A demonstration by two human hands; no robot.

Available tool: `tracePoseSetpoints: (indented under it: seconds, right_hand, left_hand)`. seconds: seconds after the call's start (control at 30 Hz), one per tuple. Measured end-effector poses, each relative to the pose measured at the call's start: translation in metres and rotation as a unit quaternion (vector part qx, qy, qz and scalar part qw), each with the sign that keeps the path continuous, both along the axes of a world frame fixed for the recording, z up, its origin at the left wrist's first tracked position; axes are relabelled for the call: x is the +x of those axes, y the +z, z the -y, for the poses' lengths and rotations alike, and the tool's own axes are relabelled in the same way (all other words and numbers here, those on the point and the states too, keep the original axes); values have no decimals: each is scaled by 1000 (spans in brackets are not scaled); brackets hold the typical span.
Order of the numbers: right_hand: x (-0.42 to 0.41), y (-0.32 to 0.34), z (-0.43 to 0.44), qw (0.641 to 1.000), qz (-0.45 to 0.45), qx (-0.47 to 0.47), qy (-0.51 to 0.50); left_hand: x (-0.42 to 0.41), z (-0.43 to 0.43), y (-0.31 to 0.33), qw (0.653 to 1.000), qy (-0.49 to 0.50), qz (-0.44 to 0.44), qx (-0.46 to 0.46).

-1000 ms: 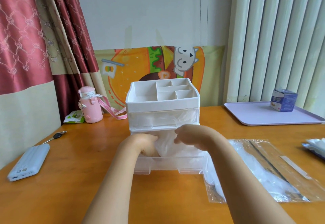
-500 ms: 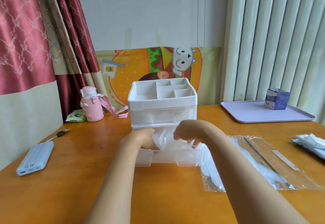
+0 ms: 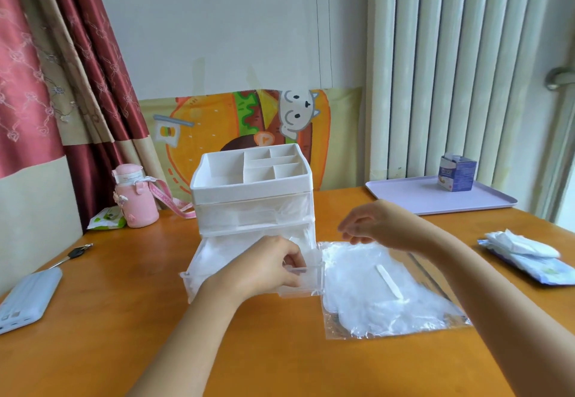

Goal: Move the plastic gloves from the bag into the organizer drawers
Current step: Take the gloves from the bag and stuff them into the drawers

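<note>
A white organizer [image 3: 250,178] with clear drawers stands mid-table. Its lower drawer [image 3: 306,281] is pulled out and holds crumpled plastic gloves [image 3: 217,256]; the upper drawer [image 3: 252,216] also shows plastic inside. My left hand [image 3: 264,269] grips the front edge of the pulled-out drawer. To the right lies the clear bag [image 3: 385,290] with more white plastic gloves inside, flat on the table. My right hand [image 3: 373,224] hovers above the bag's far end with loosely curled fingers, holding nothing.
A pink bottle [image 3: 135,199] and a small green packet [image 3: 105,217] stand at the back left. A key [image 3: 76,253] and a pale power bank [image 3: 26,297] lie left. A lilac tray [image 3: 435,194] carries a small carton [image 3: 457,172]; wipes packets [image 3: 529,256] lie right.
My right hand has left the drawer and moved right, over the bag. My left hand shifted from inside the drawer to gripping its front edge. The view has come closer.
</note>
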State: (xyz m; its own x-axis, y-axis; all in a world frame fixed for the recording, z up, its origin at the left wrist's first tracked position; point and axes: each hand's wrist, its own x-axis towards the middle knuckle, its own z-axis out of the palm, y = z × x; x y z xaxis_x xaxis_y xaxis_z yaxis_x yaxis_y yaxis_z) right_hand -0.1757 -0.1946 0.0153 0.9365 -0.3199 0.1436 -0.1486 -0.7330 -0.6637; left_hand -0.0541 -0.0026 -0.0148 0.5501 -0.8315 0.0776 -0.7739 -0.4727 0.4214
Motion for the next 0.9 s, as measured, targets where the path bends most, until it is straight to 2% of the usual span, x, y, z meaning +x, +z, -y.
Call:
tracePoseSetpoints:
  seconds: [0.2, 0.33, 0.47, 0.63, 0.9]
  right_hand:
    - [-13, -31, 19, 999, -11, 34, -23]
    - [-3, -47, -3, 996, -41, 73, 32]
    - [13, -69, -24, 998, 0, 24, 56]
    - [21, -80, -21, 998, 39, -13, 49]
    - [20, -68, -7, 997, 33, -14, 62]
  left_hand:
    - [0, 12, -4, 999, -25, -33, 25]
    - [0, 16, -1, 997, -22, -47, 50]
    - [-2, 15, 2, 999, -16, -44, 16]
    - [1, -6, 5, 997, 34, 71, -7]
    - [-6, 4, 8, 999, 5, 18, -31]
